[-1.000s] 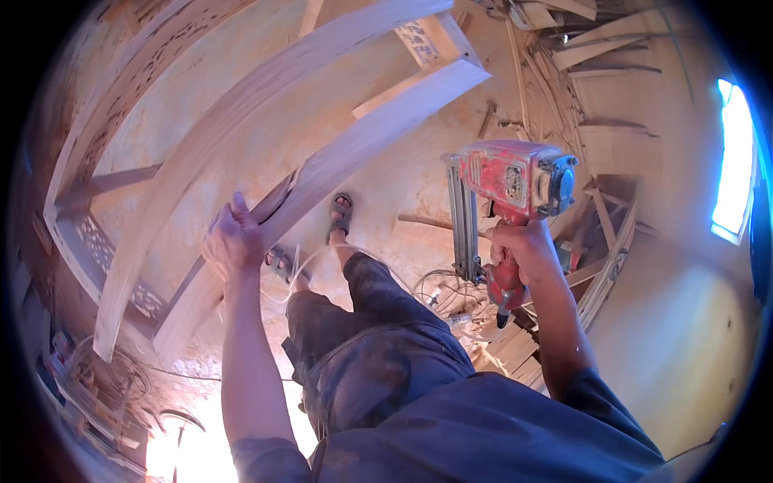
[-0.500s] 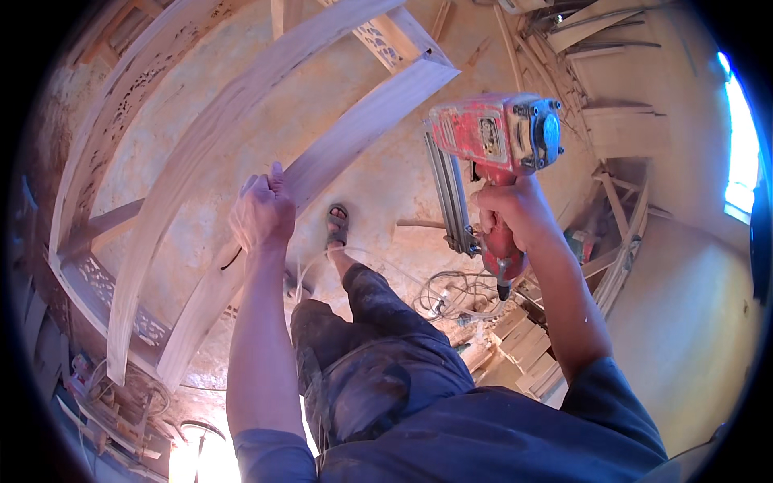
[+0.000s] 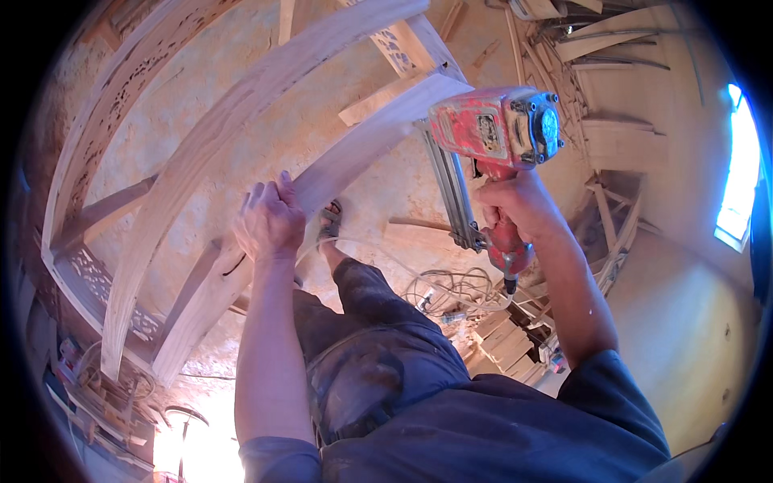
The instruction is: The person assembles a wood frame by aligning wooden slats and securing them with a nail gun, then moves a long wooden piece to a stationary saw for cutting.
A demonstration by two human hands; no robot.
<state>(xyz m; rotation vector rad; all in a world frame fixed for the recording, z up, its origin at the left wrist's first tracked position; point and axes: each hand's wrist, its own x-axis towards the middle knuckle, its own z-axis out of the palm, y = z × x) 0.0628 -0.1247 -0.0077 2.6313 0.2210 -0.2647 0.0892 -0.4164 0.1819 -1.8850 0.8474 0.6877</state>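
Observation:
My left hand [image 3: 270,217] is closed around a pale curved wooden board [image 3: 354,153] along the near side of a large wooden frame. Its thumb lies along the board's upper face. My right hand [image 3: 519,201] grips the handle of a worn red nail gun [image 3: 467,129] with a long grey magazine [image 3: 452,193]. In the picture, the gun's nose overlaps the board's edge near its far right end; I cannot tell whether they touch. Beyond that board runs a second curved wooden rail [image 3: 201,153], and farther left stands a panel with cut-out patterns [image 3: 133,88].
A pale air hose [image 3: 378,249] crosses in front of my legs toward a coil [image 3: 459,286] on the floor. Wood offcuts [image 3: 503,342] lie to the right of my legs. Long timber pieces [image 3: 620,125] lean along the right wall. My sandalled foot [image 3: 330,221] stands beside the board.
The held board appears wider and covers more of my foot. A short crosspiece shows behind it. The gun's nose has come over the board's edge. Both hands keep their grips.

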